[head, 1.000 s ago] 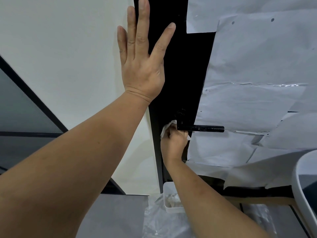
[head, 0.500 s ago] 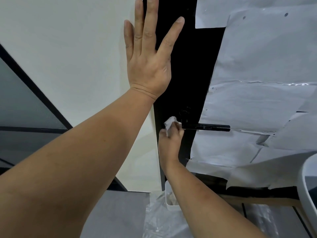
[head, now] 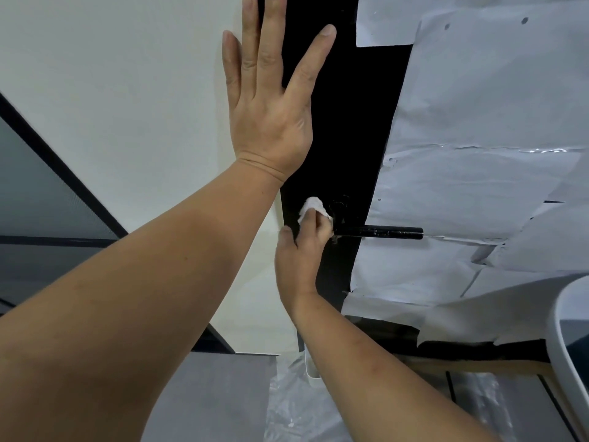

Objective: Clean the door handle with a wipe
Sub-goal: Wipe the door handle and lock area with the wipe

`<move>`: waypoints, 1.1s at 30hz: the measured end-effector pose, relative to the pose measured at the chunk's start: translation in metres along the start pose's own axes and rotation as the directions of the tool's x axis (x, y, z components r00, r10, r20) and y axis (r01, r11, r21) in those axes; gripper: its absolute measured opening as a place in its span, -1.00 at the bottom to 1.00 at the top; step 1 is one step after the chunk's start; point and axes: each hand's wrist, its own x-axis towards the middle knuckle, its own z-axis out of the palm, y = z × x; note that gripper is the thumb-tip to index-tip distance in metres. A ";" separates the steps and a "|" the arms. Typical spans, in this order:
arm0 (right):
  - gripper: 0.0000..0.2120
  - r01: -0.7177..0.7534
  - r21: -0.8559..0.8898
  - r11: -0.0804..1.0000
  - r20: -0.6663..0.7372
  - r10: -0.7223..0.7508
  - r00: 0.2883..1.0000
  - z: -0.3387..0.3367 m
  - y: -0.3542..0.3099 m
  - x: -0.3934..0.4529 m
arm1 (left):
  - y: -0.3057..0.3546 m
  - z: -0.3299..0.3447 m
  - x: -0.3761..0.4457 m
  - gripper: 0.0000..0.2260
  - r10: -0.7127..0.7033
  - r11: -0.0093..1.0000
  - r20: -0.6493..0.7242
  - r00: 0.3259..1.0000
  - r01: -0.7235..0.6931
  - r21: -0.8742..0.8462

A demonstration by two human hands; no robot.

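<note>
Head cam: right hand pinches wipe at the handle base; the bar runs sideways to its right. Left hand, spread flat w/ nothing held, braces door above, farther off.

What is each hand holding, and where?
The right hand pinches a bunched white wipe by its lower edge. The left hand holds nothing.

The left hand is raised with arm outstretched, fingers straight and spread, palm pressed flat. Below it, the right hand reaches up on a bent wrist, fingers curled and closed around a wad of wipe.
</note>
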 end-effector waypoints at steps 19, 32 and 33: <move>-0.52 0.001 -0.193 0.981 0.139 0.027 0.990 -0.013 0.041 -0.008 | -0.002 0.003 -0.003 -0.63 -0.002 0.999 -0.022 1.000 0.001 -0.052; -0.63 -0.063 -0.013 0.998 0.042 0.064 0.997 0.001 0.013 0.001 | -0.002 0.003 -0.001 -0.61 -0.009 0.999 -0.028 1.000 0.009 -0.031; -0.67 -0.053 0.006 0.999 0.040 0.052 0.998 0.004 0.008 0.003 | -0.002 0.004 -0.001 -0.61 -0.008 1.000 -0.024 1.000 0.007 -0.029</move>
